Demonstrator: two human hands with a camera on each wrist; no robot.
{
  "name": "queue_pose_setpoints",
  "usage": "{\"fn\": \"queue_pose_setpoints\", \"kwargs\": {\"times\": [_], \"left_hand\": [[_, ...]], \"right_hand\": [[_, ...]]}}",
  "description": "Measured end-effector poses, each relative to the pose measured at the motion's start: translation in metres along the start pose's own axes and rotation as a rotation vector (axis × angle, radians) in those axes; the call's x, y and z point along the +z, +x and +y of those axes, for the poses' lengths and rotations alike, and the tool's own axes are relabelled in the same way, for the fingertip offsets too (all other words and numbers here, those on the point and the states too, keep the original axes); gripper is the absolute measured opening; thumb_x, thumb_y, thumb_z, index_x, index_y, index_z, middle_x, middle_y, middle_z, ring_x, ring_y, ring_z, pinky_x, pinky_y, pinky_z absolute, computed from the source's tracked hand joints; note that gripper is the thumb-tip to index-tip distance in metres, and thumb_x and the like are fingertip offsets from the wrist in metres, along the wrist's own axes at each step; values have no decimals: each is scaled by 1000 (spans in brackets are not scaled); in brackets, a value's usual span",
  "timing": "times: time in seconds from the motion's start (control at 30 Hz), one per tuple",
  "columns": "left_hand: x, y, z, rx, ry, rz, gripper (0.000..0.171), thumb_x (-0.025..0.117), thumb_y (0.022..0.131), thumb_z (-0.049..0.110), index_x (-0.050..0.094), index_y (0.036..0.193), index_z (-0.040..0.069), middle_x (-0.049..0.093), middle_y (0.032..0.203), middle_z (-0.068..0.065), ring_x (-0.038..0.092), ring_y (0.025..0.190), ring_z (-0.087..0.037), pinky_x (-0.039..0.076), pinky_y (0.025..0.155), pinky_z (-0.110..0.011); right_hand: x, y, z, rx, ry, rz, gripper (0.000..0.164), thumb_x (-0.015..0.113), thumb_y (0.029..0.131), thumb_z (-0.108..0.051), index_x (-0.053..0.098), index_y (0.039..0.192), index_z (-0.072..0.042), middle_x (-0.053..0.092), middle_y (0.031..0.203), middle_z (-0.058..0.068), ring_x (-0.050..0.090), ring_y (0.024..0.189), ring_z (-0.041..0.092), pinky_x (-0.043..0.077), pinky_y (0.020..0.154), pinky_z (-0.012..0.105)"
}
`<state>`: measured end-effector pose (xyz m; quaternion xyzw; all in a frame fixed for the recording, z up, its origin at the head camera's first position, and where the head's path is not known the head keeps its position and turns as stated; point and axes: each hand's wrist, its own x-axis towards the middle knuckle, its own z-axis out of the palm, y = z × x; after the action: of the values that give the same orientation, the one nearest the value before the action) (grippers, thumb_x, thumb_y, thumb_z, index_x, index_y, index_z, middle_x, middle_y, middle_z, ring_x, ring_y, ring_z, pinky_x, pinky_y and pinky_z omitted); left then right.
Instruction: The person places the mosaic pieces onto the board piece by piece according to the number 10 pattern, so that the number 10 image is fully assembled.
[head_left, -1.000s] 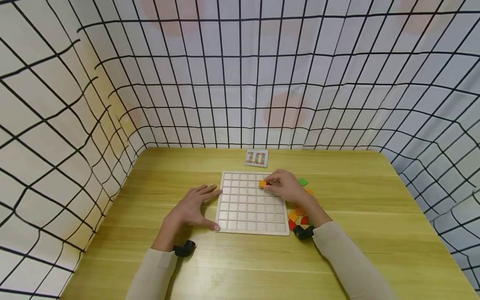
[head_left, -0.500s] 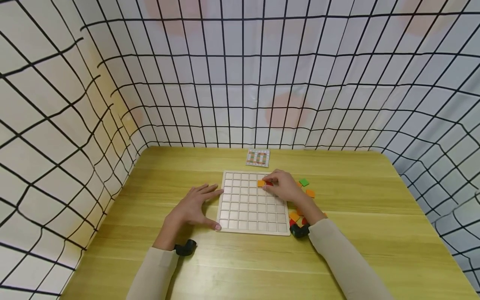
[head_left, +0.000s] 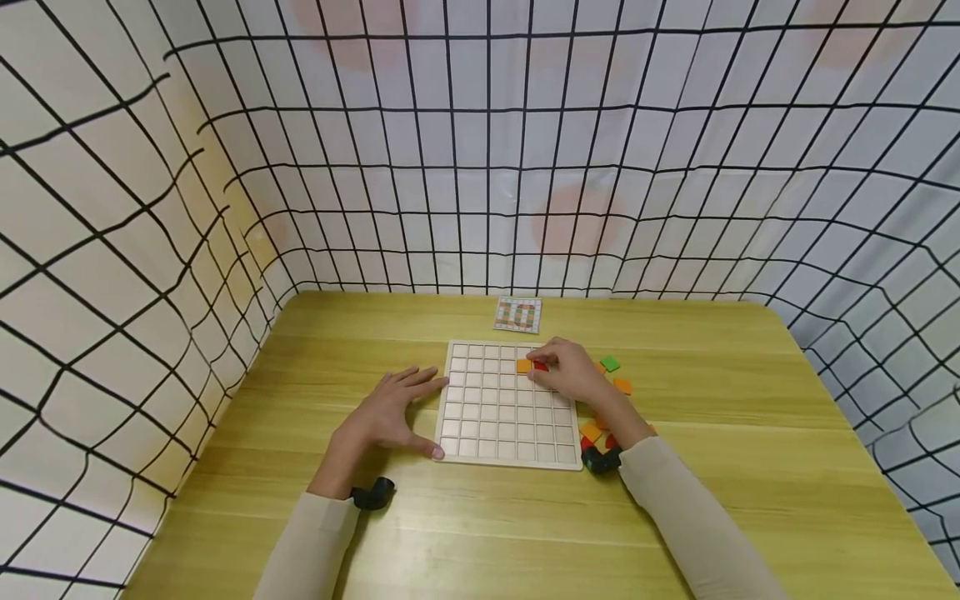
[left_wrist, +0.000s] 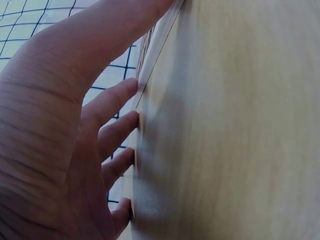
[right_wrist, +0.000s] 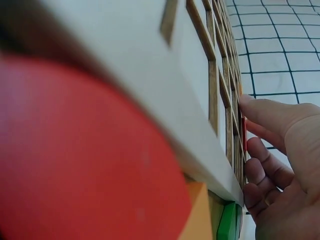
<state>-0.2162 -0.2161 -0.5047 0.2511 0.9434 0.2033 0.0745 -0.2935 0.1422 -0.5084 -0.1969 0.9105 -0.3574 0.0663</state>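
A pale wooden grid board (head_left: pixel 489 412) lies mid-table. My left hand (head_left: pixel 382 417) rests at its left edge with fingers spread, the thumb by the near-left corner; in the left wrist view the fingertips (left_wrist: pixel 131 120) meet the tabletop and board side. Over the upper right cells, my right hand (head_left: pixel 573 371) pinches a small red tile (head_left: pixel 541 366) between thumb and index finger, low against the grid. An orange tile (head_left: pixel 523 366) sits in the cell just left of it. The right wrist view shows the red tile (right_wrist: pixel 244 134) mostly edge-on beside the fingers.
Loose orange, red and green tiles lie right of the board, among them a green tile (head_left: pixel 610 364) and an orange tile (head_left: pixel 622 386). A patterned card (head_left: pixel 517 315) lies behind the board. Black netting (head_left: pixel 487 167) over white sheeting surrounds the table.
The right fingers stay at the same cells, and more of the red tile shows between them now. The right forearm has shifted slightly. My left hand keeps its place at the board.
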Motion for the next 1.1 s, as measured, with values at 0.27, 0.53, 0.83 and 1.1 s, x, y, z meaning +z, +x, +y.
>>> {"fn": "queue_pose_setpoints", "kwargs": {"times": [0.27,0.53,0.83,1.1], "left_hand": [[0,1,2,0,3,-5,119,85,60,76,40,160,30,30,170,-3,21,158,-39,13,124,-71],[-2,-2,1,-8,0,-7,119,86,60,75,41,160,29,30,170,-3,21,158,-40,14,123,-72],[-1,-1,0,-10,5,-3,120,85,59,77,41,160,30,30,170,-3,21,158,-39,14,123,-72],[1,1,1,-5,1,-2,119,86,59,77,41,159,30,31,170,-3,21,158,-40,14,123,-72]], "right_hand": [[-6,-7,3,-37,30,53,36,77,94,-26,74,127,-9,68,112,6,61,103,24,54,90,43],[-19,-17,5,-45,33,92,34,78,93,-20,74,124,-6,65,101,8,54,84,22,47,72,34],[-36,-29,26,81,14,93,31,76,96,-25,75,122,-9,54,87,4,47,80,22,39,70,34],[-48,-33,43,94,-54,96,26,70,100,-22,76,122,-11,58,87,5,49,80,21,41,74,36]]}}
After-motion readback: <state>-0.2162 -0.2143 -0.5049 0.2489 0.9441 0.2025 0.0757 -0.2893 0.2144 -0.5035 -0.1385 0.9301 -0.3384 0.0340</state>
